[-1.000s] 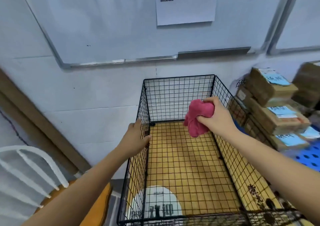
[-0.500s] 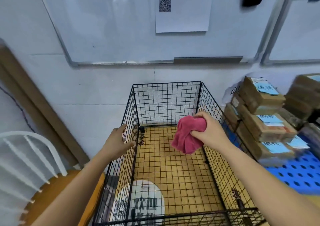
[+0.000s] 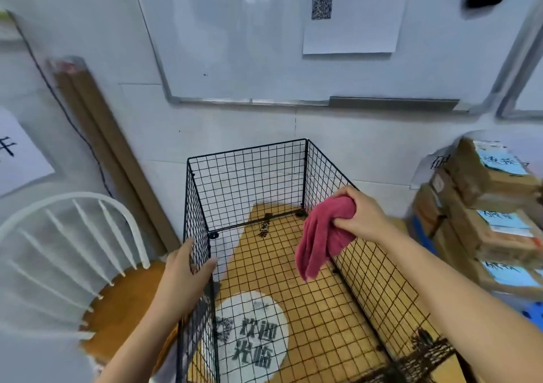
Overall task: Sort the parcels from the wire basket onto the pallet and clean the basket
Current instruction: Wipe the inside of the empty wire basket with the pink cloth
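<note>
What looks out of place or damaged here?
Nothing in the wire basket: empty, panels straight. The parcels beside it sit staggered and tilted, though the wide lens may exaggerate that.

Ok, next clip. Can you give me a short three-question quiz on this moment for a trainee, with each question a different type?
1. True or false: the parcels in view are stacked outside the wire basket, to its right.
2. Multiple choice: what does the right hand grip above the basket? A) a pink cloth B) a parcel C) a brush
3. Fill in: the left hand holds the basket's ____ wall.
Key: 1 true; 2 A; 3 left.
</note>
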